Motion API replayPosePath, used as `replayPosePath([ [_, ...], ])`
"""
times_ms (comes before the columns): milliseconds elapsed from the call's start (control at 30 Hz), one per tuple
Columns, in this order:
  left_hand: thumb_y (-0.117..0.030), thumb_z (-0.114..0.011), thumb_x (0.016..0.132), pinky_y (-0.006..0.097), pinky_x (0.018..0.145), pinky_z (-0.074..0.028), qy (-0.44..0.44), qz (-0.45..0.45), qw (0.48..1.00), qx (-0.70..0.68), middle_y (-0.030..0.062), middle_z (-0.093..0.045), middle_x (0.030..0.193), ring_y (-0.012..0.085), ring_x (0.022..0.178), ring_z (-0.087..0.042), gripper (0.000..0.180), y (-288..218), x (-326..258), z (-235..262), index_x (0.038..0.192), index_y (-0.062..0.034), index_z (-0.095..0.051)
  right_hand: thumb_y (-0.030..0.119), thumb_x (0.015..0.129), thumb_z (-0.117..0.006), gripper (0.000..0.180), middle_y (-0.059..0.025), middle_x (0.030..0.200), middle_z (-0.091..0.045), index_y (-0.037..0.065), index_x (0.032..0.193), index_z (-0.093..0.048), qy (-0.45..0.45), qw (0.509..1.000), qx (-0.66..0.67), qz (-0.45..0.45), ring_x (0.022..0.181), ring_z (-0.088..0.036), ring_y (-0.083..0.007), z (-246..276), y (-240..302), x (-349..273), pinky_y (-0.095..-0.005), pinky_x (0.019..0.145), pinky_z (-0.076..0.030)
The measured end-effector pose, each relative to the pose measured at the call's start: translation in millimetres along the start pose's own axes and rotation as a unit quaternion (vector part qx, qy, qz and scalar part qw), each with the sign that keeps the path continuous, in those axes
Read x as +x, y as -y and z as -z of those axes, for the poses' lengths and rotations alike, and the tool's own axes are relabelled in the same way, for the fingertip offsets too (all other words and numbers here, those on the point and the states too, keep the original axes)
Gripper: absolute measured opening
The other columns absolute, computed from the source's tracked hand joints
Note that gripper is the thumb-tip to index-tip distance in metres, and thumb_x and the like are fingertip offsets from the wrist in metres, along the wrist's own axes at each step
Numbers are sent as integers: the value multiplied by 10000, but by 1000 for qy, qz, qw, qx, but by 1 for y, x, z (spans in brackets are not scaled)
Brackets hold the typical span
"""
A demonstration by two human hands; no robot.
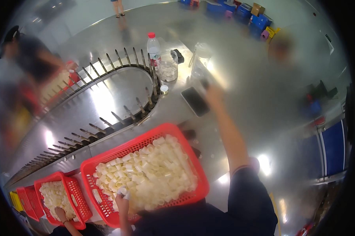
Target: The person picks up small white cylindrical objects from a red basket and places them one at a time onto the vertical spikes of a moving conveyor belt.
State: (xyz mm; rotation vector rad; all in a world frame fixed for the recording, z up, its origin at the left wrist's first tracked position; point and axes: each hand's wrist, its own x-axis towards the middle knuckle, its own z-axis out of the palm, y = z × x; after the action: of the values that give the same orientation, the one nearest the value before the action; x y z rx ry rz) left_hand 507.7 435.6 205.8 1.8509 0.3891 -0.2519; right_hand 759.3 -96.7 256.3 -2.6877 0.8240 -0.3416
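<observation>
Left hand (122, 201) pinching white piece (124, 191) at near left side of large red basket (203, 185), where pale tubular pieces (150, 169) are lying heaped. Right hand (214, 96) showing blurred just right of dark phone (195, 101); cannot tell its grip. Co-worker's hand (60, 214) resting among pieces in smaller red basket (77, 192).

A single head-worn fisheye view looks down from head height, fairly near the large red basket (203, 185) on the near side, facing out past the looped conveyor (134, 82) on the left to the far floor (157, 19)
</observation>
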Motion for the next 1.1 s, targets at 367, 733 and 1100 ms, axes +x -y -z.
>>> replayPosePath([
  [367,-48,-586,729,246,698,-445,-14,0,1000,24,54,-595,884,121,790,-561,288,35,6,10,1007,6,-533,406,750,-521,456,-111,1234,-435,220,1165,-483,-29,965,-34,258,1176,-341,-278,-11,26,-50,-489,929,-256],
  [733,-298,-624,738,276,734,-455,-28,-24,989,142,74,-620,897,154,808,-591,374,33,-3,6,1012,-49,-572,168,775,-528,394,-168,1256,-392,103,1161,-483,99,967,-20,234,1162,-347,-322,1,25,-42,-385,944,-289],
  [1100,-240,-614,706,327,707,-452,-55,-48,994,86,144,-603,856,246,781,-583,361,-11,-21,21,1010,-50,-563,49,755,-525,440,-186,1229,-413,-45,1172,-418,53,926,260,270,1153,-383,-263,66,107,-127,-331,933,-321],
])
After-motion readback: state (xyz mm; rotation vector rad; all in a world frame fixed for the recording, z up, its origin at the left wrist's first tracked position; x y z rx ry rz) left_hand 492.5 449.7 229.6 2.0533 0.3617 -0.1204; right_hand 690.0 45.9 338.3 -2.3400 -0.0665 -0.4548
